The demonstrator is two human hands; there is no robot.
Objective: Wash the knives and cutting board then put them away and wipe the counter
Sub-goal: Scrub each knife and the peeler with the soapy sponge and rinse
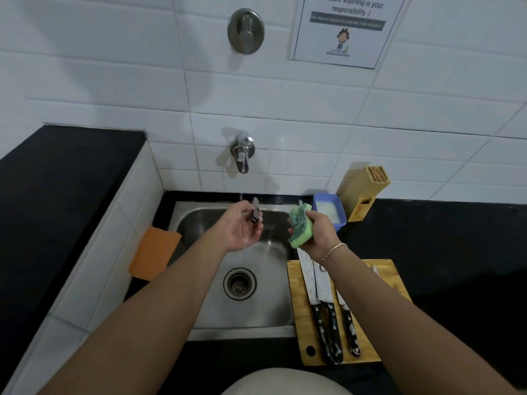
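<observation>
Small knife [255, 212] (left hand [241, 229]); sponge [300, 225] right

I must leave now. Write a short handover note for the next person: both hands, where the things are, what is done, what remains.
Left hand: holds a small knife over the sink, below the tap.
Right hand: grips the green sponge.
Three soapy knives lie on the cutting board, right of the sink. Knife block and blue soap bowl stand behind it; orange cloth lies left of the sink.
Done: three knives soaped.
Left: finish the small knife, rinse all, wash the board, put away, wipe the counter.
</observation>
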